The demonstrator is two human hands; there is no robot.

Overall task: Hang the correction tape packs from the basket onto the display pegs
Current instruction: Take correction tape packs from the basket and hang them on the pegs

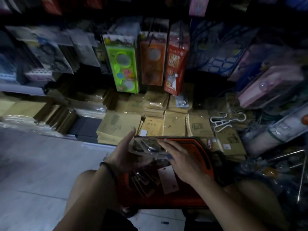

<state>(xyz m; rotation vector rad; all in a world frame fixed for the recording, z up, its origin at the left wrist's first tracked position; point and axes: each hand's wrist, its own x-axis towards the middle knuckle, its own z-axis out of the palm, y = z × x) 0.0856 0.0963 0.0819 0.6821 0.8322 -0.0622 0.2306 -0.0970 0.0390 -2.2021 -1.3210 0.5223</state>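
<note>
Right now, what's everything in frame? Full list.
correction tape packs: small stack, clear, held over the basket
basket: one, red-orange, at the knees, more packs inside
green blister pack: one, hanging ahead
orange blister pack: one, right of it
red pack: one, right again
exercise books: many stacks, tan, low shelf
white hangers: count unclear, right, on the books
left hand: under the stack, thumb straight, rest hidden
right hand: fingers flat on the stack

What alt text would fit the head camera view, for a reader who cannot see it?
Two bare hands hold a clear correction tape pack above a red basket: the left hand supports it from below, and the right hand lays its fingers flat on top. Behind them, coloured packs hang over stacks of brown notebooks in a dim shop.
</note>
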